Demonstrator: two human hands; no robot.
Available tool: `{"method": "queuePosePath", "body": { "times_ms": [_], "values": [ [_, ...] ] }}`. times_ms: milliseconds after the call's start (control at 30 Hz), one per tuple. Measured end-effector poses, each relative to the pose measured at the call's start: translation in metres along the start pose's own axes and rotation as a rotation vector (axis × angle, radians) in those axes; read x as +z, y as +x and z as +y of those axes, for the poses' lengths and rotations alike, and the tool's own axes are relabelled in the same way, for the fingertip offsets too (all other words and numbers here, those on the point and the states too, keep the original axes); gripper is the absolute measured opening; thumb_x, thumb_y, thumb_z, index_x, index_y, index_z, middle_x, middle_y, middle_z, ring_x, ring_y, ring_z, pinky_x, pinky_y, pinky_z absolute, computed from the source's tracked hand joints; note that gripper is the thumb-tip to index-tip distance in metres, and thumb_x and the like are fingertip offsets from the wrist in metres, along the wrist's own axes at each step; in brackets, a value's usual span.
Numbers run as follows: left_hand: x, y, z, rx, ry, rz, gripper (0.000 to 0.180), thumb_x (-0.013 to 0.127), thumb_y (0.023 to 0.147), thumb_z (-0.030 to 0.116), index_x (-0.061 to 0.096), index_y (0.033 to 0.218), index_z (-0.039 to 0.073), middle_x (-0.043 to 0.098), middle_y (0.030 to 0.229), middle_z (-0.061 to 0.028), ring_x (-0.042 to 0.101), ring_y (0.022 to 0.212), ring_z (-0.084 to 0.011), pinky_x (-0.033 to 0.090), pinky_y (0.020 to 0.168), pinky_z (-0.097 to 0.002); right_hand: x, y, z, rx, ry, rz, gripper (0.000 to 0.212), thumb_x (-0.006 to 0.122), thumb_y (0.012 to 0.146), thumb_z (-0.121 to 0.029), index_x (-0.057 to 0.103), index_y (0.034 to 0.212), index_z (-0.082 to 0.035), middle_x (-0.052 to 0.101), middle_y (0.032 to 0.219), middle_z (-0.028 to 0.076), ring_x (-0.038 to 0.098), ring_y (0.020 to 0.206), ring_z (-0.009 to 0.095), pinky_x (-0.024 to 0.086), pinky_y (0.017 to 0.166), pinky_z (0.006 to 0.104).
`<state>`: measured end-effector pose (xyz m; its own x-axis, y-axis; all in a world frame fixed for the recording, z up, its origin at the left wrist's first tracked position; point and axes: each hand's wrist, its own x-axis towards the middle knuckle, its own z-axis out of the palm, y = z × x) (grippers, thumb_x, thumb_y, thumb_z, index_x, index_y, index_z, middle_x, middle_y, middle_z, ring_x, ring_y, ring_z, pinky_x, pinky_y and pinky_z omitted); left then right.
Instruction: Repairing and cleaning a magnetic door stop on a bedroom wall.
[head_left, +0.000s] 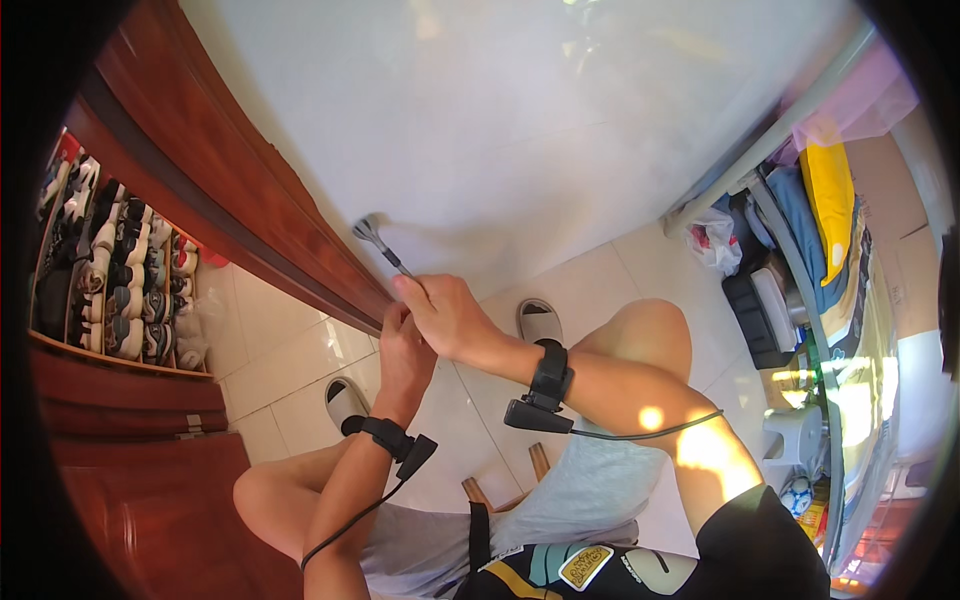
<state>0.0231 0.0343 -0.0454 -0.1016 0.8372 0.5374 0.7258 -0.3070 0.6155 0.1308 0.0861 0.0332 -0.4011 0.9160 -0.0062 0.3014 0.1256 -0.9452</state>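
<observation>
My right hand [455, 320] pinches a flare-headed tool [376, 236], slanting far-left before the white wall [480, 120], my left hand [405, 362] just nearer and left, its hold hidden.

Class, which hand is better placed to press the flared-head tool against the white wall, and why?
Probably the right hand: it grips the flared-head tool by the shaft, closer to its head. The left hand sits lower, by the wooden frame; its hold is unclear.
</observation>
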Motion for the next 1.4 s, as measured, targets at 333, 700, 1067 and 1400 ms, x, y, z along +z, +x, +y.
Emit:
{"method": "queuePosePath", "body": {
  "times_ms": [333, 700, 1067, 1400],
  "values": [
    [-0.001, 0.007, -0.005, -0.026, 0.006, -0.009, 0.019, 0.067, 0.072, -0.006, 0.066, 0.091, -0.003, 0.061, 0.093, -0.0186, 0.064, 0.082, -0.0365, 0.053, 0.067, -0.0425, -0.004, -0.002, -0.014, -0.032, 0.048, 0.029, 0.051, 0.046, 0.099, -0.033, 0.058, 0.075, 0.010, 0.055, 0.066, 0.029, 0.052, 0.061, 0.045, 0.043, 0.060, 0.0468],
    [-0.004, 0.002, -0.005, -0.146, -0.161, -0.056, 0.016, 0.067, 0.079, -0.001, 0.067, 0.095, -0.003, 0.063, 0.096, -0.0186, 0.065, 0.087, -0.0362, 0.053, 0.071, -0.0405, 0.013, -0.018, -0.018, -0.056, 0.182, 0.102, 0.054, 0.046, 0.100, -0.038, 0.053, 0.071, 0.007, 0.046, 0.057, 0.017, 0.039, 0.055, 0.022, 0.039, 0.054, 0.0397],
    [-0.029, 0.085, 0.045, 0.185, 0.082, 0.230, 0.015, 0.070, 0.081, -0.006, 0.070, 0.095, -0.002, 0.061, 0.097, -0.0106, 0.063, 0.081, -0.0256, 0.053, 0.067, -0.0336, -0.012, -0.008, 0.003, 0.241, 0.875, 0.125, 0.057, 0.040, 0.102, -0.053, 0.041, 0.066, -0.010, 0.038, 0.056, -0.002, 0.038, 0.045, 0.010, 0.030, 0.041, 0.0282],
    [-0.009, 0.078, 0.007, 0.424, 0.320, 0.019, 0.028, 0.067, 0.071, -0.010, 0.064, 0.098, -0.008, 0.057, 0.094, -0.0142, 0.057, 0.087, -0.0331, 0.051, 0.075, -0.0388, -0.059, 0.022, -0.012, 0.161, 0.997, 0.334, 0.060, 0.040, 0.098, -0.063, 0.037, 0.069, -0.011, 0.031, 0.056, -0.002, 0.027, 0.045, 0.011, 0.023, 0.041, 0.0280]
  ]
}}
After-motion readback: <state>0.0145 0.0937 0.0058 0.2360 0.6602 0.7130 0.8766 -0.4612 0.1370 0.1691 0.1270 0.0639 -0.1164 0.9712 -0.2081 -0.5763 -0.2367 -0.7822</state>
